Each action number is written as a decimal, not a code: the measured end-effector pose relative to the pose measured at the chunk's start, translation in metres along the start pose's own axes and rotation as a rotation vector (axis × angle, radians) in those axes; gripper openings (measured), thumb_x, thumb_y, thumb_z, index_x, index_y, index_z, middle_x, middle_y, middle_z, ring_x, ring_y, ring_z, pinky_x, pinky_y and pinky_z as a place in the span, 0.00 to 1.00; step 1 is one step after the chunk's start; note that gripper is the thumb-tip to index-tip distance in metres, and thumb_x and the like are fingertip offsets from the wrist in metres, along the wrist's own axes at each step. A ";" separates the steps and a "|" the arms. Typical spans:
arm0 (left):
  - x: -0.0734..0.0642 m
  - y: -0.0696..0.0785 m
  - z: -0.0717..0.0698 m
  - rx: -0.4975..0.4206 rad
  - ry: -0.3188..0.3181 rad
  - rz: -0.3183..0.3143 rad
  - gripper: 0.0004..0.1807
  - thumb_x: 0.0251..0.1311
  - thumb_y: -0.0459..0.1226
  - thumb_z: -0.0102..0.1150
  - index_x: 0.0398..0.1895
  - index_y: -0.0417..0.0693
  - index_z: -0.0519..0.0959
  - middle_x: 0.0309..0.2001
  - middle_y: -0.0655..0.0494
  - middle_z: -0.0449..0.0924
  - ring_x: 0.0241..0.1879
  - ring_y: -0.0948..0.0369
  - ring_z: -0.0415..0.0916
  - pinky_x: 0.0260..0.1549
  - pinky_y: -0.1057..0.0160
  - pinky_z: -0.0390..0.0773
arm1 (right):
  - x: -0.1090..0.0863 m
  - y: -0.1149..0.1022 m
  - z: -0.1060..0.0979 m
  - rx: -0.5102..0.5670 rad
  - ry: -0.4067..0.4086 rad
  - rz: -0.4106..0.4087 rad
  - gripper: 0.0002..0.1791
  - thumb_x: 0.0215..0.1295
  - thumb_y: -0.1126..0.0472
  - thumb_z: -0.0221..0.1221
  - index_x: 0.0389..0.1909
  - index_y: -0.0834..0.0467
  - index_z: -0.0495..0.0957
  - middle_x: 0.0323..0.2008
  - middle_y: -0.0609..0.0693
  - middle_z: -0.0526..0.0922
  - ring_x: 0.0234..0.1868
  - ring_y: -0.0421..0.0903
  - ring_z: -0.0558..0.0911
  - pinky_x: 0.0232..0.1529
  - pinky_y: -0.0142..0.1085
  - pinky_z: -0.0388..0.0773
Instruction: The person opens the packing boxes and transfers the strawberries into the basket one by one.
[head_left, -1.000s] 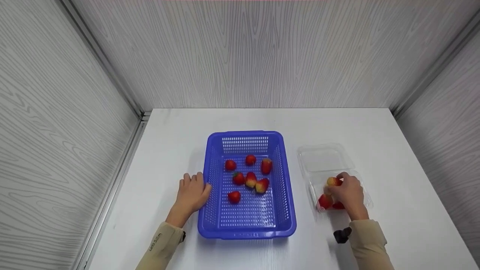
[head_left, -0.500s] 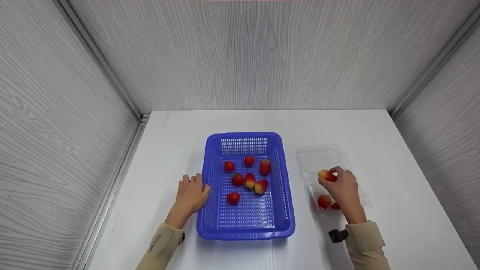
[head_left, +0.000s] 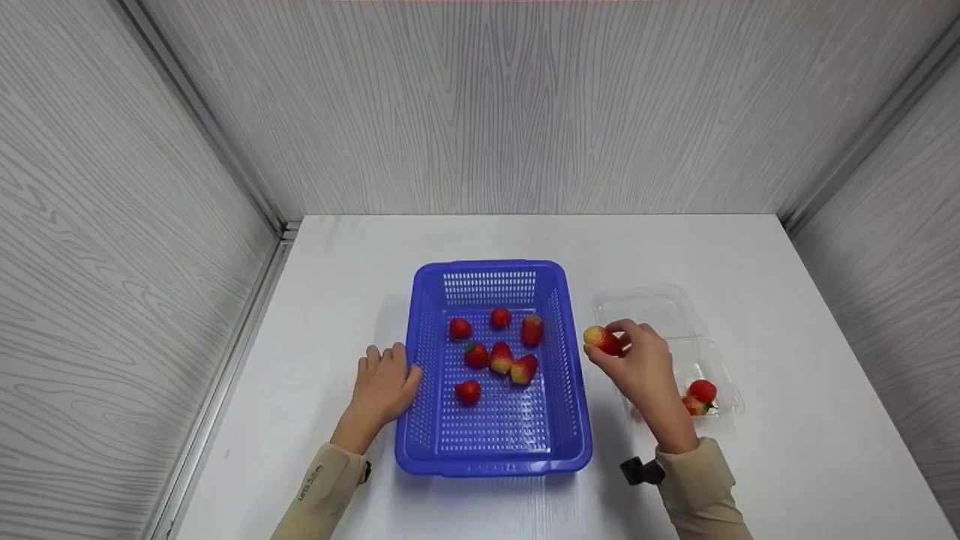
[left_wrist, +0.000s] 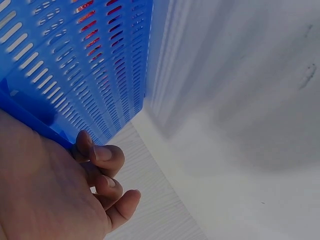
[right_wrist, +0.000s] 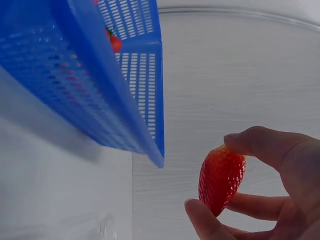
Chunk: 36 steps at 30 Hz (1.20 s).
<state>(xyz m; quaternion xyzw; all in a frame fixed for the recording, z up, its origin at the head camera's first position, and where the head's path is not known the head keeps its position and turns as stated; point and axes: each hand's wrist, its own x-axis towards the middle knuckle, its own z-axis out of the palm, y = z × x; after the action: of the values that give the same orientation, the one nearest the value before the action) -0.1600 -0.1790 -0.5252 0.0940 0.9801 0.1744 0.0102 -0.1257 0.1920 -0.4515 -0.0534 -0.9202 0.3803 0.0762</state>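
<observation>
A blue plastic basket [head_left: 495, 466] with slotted walls holds several strawberries [head_left: 501, 358], some red and some with pale yellow ends. My left hand [head_left: 381, 386] grips its left rim, thumb over the edge; in the left wrist view its fingers [left_wrist: 111, 155] curl outside the slotted wall. Just off the basket's right side, my right hand [head_left: 637, 367] pinches a red-and-yellow strawberry [head_left: 602, 340] between thumb and fingertips. The right wrist view has this strawberry [right_wrist: 221, 179] held clear of the basket wall. Behind the right hand lies an opened clear plastic clamshell box [head_left: 720, 360], partly hidden by the wrist.
A few strawberries [head_left: 701, 394] lie in the near half of the clamshell, whose flat lid [head_left: 649, 309] points to the back. Everything stands on a white table [head_left: 360, 262] with grey wood-grain panels [head_left: 525, 112] at the back and both sides.
My right hand has lifted a strawberry out of the clear box and carried it left toward the basket, uncovering the ones left there. The left hand and basket have stayed put.
</observation>
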 end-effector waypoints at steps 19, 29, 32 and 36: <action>0.002 0.002 -0.001 0.010 0.013 0.021 0.13 0.66 0.42 0.45 0.38 0.38 0.67 0.27 0.47 0.66 0.36 0.47 0.59 0.39 0.49 0.60 | -0.003 -0.039 0.068 0.140 -0.129 -0.092 0.18 0.55 0.54 0.72 0.39 0.62 0.80 0.34 0.54 0.83 0.33 0.49 0.79 0.37 0.40 0.81; 0.000 0.002 0.000 0.006 -0.010 0.000 0.15 0.67 0.43 0.45 0.40 0.37 0.68 0.29 0.47 0.67 0.37 0.47 0.60 0.40 0.48 0.60 | -0.003 -0.035 0.091 0.083 -0.251 -0.042 0.18 0.56 0.54 0.71 0.39 0.62 0.79 0.33 0.54 0.82 0.32 0.48 0.78 0.35 0.42 0.79; 0.000 0.001 0.000 0.007 -0.010 -0.003 0.15 0.67 0.43 0.45 0.40 0.37 0.69 0.29 0.46 0.68 0.37 0.47 0.60 0.40 0.48 0.61 | -0.006 -0.034 0.097 0.058 -0.292 -0.026 0.18 0.56 0.54 0.71 0.38 0.62 0.78 0.32 0.54 0.80 0.31 0.49 0.78 0.34 0.42 0.78; 0.000 0.001 0.000 0.009 -0.009 -0.005 0.16 0.67 0.44 0.45 0.41 0.36 0.69 0.30 0.45 0.69 0.38 0.46 0.60 0.40 0.48 0.61 | -0.010 -0.030 0.106 0.034 -0.317 -0.028 0.17 0.55 0.56 0.71 0.38 0.62 0.77 0.31 0.53 0.78 0.30 0.49 0.76 0.34 0.42 0.76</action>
<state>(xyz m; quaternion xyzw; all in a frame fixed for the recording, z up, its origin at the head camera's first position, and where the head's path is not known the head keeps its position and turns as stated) -0.1600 -0.1778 -0.5249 0.0924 0.9811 0.1696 0.0144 -0.1364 0.0957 -0.5053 0.0214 -0.9148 0.3983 -0.0639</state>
